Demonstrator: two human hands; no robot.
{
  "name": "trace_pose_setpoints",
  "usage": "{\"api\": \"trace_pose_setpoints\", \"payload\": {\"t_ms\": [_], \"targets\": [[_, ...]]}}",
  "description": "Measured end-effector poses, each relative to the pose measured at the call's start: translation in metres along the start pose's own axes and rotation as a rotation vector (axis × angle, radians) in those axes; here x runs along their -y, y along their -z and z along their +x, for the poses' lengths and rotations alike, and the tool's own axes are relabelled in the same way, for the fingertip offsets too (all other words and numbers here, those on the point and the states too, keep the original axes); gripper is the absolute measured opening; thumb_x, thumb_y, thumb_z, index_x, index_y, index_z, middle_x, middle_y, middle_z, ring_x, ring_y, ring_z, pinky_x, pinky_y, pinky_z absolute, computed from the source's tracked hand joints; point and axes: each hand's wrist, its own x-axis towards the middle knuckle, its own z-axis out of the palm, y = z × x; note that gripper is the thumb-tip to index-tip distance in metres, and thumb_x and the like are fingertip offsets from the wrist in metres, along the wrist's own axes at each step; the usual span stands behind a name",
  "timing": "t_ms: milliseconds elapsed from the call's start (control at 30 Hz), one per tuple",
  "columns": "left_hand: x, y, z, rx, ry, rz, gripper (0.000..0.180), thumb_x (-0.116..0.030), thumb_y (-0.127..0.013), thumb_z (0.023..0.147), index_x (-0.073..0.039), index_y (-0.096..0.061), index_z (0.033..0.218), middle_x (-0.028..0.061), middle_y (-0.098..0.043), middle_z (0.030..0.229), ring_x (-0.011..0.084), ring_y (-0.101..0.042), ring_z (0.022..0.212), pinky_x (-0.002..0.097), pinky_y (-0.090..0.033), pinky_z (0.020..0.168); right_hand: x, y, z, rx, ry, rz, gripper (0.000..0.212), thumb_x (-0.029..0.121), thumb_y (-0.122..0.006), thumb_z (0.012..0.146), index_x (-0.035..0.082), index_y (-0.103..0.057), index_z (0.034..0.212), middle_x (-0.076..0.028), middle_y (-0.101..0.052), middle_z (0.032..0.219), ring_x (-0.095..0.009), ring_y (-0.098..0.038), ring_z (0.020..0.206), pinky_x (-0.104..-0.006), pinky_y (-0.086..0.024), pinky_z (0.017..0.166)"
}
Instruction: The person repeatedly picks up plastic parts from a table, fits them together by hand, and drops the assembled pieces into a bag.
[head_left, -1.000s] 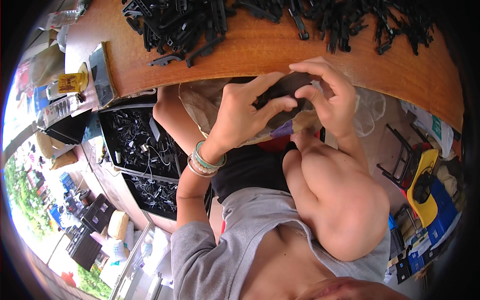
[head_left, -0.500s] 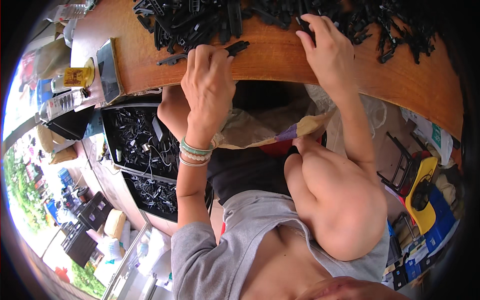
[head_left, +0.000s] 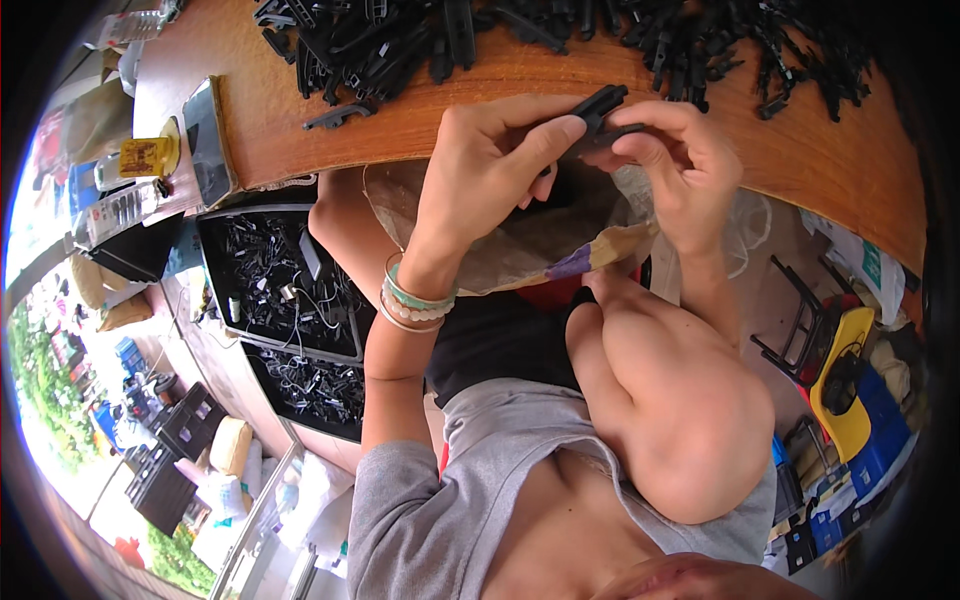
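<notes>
Both hands up close tog., seen over the near edge of the wood counter (head_left: 400, 128), above the mouth of an open bag (head_left: 610, 247). L hand (head_left: 476, 165) is clamped on a blk plastic part (head_left: 602, 101), one end sticking out past the thumb. R hand (head_left: 697, 175) pinches a thin dark pc (head_left: 622, 131) btwn thumb & index, right by the blk part; can't tell if they're joined. Bag sits at the lap, tan w/ a purple patch on its rim. Farther back on counter: heap of parts (head_left: 375, 48) on L, another heap (head_left: 690, 45) to R. Bracelets (head_left: 418, 306) on L wrist. Dark flat case (head_left: 207, 140) at counter's L end. Low on L, blk bin (head_left: 300, 350) w/ small dark pcs & lt. cables. Yellow seat (head_left: 845, 395) off to R.
</notes>
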Motion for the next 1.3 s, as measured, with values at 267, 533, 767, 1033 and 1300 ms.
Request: {"api": "trace_pose_setpoints", "payload": {"t_ms": [267,533,767,1033,1300], "targets": [[0.006,-0.021,-0.011,-0.073,-0.348,0.242,0.031,-0.002,-0.065,0.082,0.002,-0.057,0.111,0.0132,-0.067,0.077,0.0196,-0.069,0.067,0.0291,-0.051,0.058,0.0,-0.005,-0.014,-0.135,-0.02,0.118,0.014,0.002,-0.063,0.088,-0.004,-0.056,0.099,-0.011,-0.065,0.086,-0.015,-0.066,0.069,-0.0232,-0.055,0.061],[0.002,-0.006,-0.01,-0.007,-0.58,0.593,0.036,0.0,-0.067,0.078,0.004,-0.059,0.113,0.0165,-0.066,0.078,0.0232,-0.068,0.066,0.0299,-0.052,0.06,-0.003,0.003,-0.004,-0.076,0.399,-0.483,0.057,0.005,-0.077,0.068,0.003,-0.057,0.121,-0.012,-0.062,0.103,-0.024,-0.061,0.091,-0.029,-0.049,0.071],[-0.003,-0.008,-0.015,0.025,-0.605,0.706,0.035,-0.001,-0.067,0.077,0.003,-0.059,0.111,0.0176,-0.062,0.08,0.035,-0.061,0.067,0.0371,-0.048,0.057,0.004,0.006,-0.014,0.042,0.138,-0.357,0.039,-0.008,-0.071,0.068,0.001,-0.062,0.105,-0.01,-0.065,0.093,-0.021,-0.064,0.081,-0.0293,-0.051,0.072],[-0.003,-0.007,-0.011,0.049,-0.613,0.712,0.031,-0.001,-0.067,0.078,0.0,-0.061,0.109,0.0149,-0.063,0.081,0.0323,-0.062,0.067,0.0348,-0.049,0.058,-0.005,0.0,-0.018,-0.071,0.094,-0.21,0.03,-0.013,-0.067,0.071,-0.001,-0.062,0.098,-0.01,-0.066,0.088,-0.017,-0.066,0.079,-0.0268,-0.052,0.066],[0.005,-0.002,-0.011,0.038,-0.535,0.57,0.028,-0.005,-0.07,0.077,0.001,-0.065,0.104,0.0136,-0.067,0.086,0.0254,-0.066,0.07,0.0298,-0.051,0.062,-0.006,0.004,-0.017,-0.017,0.057,-0.205,0.027,-0.006,-0.072,0.07,0.002,-0.066,0.095,-0.006,-0.068,0.087,-0.014,-0.063,0.078,-0.0238,-0.047,0.066]]}}
